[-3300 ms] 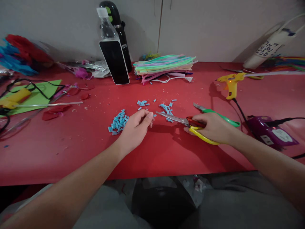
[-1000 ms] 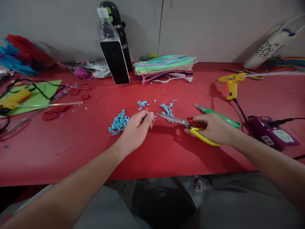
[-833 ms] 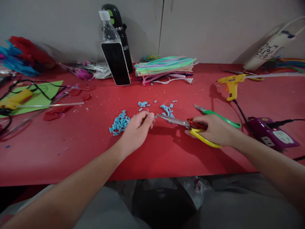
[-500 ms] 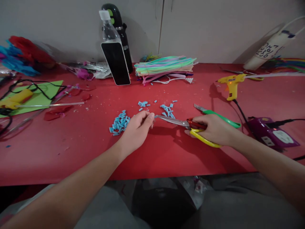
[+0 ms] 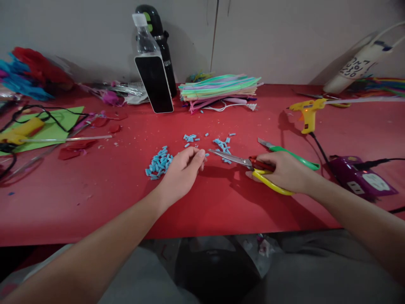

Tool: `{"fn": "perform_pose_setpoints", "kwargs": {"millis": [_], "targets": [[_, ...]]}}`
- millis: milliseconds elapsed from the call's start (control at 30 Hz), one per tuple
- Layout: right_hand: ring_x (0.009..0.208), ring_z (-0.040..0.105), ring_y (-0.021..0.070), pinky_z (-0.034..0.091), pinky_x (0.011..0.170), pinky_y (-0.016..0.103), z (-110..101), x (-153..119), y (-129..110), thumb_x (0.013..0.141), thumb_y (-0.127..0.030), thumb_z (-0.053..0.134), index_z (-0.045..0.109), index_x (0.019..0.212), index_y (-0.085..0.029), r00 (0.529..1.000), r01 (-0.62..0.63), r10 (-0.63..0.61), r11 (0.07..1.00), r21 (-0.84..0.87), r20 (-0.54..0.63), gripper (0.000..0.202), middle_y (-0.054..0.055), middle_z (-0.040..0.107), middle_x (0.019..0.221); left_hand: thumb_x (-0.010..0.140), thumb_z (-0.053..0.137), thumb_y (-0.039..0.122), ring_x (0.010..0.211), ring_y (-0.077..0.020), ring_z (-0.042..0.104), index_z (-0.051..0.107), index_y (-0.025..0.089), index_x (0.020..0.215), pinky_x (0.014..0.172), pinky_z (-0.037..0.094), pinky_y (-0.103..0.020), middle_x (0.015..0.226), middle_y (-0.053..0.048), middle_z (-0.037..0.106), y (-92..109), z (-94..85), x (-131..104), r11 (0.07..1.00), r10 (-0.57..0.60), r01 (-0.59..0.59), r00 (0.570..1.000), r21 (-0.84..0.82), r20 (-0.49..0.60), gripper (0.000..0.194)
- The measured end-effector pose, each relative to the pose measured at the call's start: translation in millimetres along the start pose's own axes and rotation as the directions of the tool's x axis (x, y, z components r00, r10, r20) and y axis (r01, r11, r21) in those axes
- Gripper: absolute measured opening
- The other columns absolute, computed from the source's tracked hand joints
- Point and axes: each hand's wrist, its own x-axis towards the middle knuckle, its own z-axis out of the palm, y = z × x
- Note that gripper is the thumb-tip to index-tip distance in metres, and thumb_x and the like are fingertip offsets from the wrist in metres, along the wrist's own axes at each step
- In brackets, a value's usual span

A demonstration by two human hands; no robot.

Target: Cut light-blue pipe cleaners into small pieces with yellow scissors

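Observation:
My left hand is closed in a pinch, with the end of a small light-blue piece showing at its fingertips. Beside that hand, on its left, lies a pile of short light-blue pieces. My right hand is wrapped round the red and yellow handles of a pair of scissors. The blades point left, their tips just off my left fingertips and above a looser cluster of blue pieces. Another few pieces lie behind my left hand.
A green-handled utility knife lies behind my right hand. Farther right are a yellow glue gun and a purple power strip. At the back stand a phone, bottles and a bundle of pastel pipe cleaners. Green paper lies left.
The scissor tips have drawn slightly right, away from my left fingertips, and the blue piece's end now shows there. Both hands have otherwise hardly moved.

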Motion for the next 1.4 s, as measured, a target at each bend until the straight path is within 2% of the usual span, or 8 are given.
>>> {"fn": "perform_pose_setpoints", "kwargs": {"millis": [200, 567, 933, 1400], "targets": [[0.054, 0.027, 0.0099, 0.022, 0.049, 0.026, -0.3, -1.0, 0.5, 0.078, -0.053, 0.059, 0.039, 0.06, -0.02, 1.0, 0.011, -0.012, 1.0, 0.028, 0.021, 0.042, -0.005, 0.034, 0.055, 0.096, 0.039, 0.044, 0.055, -0.0092, 0.044, 0.052, 0.018, 0.073, 0.061, 0.037, -0.026, 0.065, 0.003, 0.052, 0.7, -0.1, -0.1, 1.0, -0.003, 0.003, 1.0, 0.009, -0.001, 0.037], [0.053, 0.028, 0.0092, 0.02, 0.047, 0.025, -0.3, -0.7, -1.6, 0.078, -0.05, 0.06, 0.049, 0.06, -0.019, 1.0, -0.001, -0.001, 0.999, 0.051, 0.029, 0.038, -0.004, 0.035, 0.055, 0.096, 0.038, 0.045, 0.054, -0.0101, 0.044, 0.051, 0.018, 0.073, 0.057, 0.037, -0.025, 0.062, 0.002, 0.051, -0.3, -0.7, -0.7, 0.998, 0.025, -0.025, 1.0, 0.059, 0.0, 0.038], [0.052, 0.029, 0.0096, 0.022, 0.049, 0.025, -2.7, -1.6, -1.5, 0.078, -0.057, 0.057, 0.041, 0.061, -0.02, 0.999, 0.009, -0.01, 0.999, 0.035, 0.043, 0.044, -0.004, 0.039, 0.054, 0.096, 0.038, 0.045, 0.056, -0.0104, 0.045, 0.051, 0.018, 0.075, 0.059, 0.037, -0.025, 0.063, 0.002, 0.051, -2.0, -0.2, -1.0, 0.998, 0.028, -0.027, 1.0, 0.055, -0.008, 0.037], [0.053, 0.026, 0.0097, 0.021, 0.048, 0.025, -2.9, -0.5, -4.1, 0.076, -0.05, 0.062, 0.039, 0.058, -0.02, 1.0, -0.016, 0.015, 1.0, 0.012, 0.015, 0.041, -0.005, 0.034, 0.054, 0.096, 0.038, 0.045, 0.056, -0.0104, 0.046, 0.052, 0.018, 0.072, 0.06, 0.038, -0.025, 0.065, 0.001, 0.055, 1.0, -0.4, -0.4, 1.0, -0.001, 0.001, 1.0, 0.028, -0.009, 0.038]]}}
